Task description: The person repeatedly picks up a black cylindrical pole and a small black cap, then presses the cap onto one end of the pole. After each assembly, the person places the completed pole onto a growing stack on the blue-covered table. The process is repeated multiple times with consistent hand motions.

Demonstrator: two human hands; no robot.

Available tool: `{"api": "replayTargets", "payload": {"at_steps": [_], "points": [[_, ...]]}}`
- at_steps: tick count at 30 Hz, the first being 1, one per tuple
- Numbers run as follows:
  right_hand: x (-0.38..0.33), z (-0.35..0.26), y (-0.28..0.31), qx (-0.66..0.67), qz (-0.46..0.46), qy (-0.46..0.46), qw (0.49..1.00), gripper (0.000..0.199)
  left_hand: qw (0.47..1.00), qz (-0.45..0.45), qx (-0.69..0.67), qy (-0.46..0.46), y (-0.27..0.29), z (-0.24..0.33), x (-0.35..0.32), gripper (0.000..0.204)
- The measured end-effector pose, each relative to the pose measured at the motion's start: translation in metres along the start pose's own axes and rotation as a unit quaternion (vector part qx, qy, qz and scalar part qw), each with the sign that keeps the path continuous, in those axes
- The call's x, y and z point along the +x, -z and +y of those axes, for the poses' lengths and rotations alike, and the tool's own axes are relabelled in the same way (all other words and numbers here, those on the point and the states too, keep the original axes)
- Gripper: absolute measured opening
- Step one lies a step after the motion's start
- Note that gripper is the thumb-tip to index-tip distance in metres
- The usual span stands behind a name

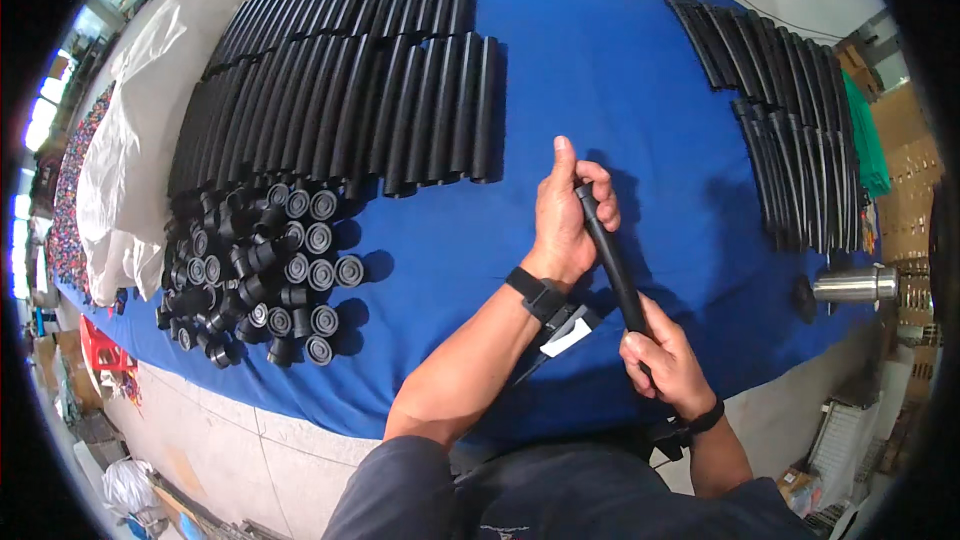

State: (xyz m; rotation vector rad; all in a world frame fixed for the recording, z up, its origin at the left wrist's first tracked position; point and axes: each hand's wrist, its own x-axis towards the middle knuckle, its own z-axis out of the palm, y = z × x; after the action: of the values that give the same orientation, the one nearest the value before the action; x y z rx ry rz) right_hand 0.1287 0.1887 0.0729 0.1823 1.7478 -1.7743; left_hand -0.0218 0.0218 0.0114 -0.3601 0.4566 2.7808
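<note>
A black tube slants above the blue table, gripped by both hands. My left hand wraps its upper end, thumb raised. My right hand clasps its lower end near the table's front edge. Left of my hands, several small black round caps lie heaped. Behind them, rows of black tubes lie side by side. Another row of black tubes lines the right side of the table.
A metal cup lies on its side at the table's right edge. A white plastic sheet covers the left end. Cardboard boxes stand at the right. The tiled floor shows below the table.
</note>
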Motion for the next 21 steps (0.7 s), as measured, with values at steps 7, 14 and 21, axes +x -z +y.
{"api": "replayTargets", "payload": {"at_steps": [7, 14, 21], "points": [[-0.004, 0.004, -0.009, -0.053, 0.065, -0.002, 0.996, 0.065, 0.999, 0.013, 0.004, 0.039, 0.0, -0.002, 0.0, 0.057], [-0.002, 0.01, -0.014, -0.218, 0.173, 0.078, 0.957, 0.059, 0.998, -0.025, 0.054, -0.027, -0.003, -0.004, 0.003, 0.055], [-0.008, 0.023, 0.031, 0.152, 0.064, 0.018, 0.986, 0.054, 0.994, -0.074, -0.058, 0.056, 0.011, 0.003, 0.011, 0.043]]}}
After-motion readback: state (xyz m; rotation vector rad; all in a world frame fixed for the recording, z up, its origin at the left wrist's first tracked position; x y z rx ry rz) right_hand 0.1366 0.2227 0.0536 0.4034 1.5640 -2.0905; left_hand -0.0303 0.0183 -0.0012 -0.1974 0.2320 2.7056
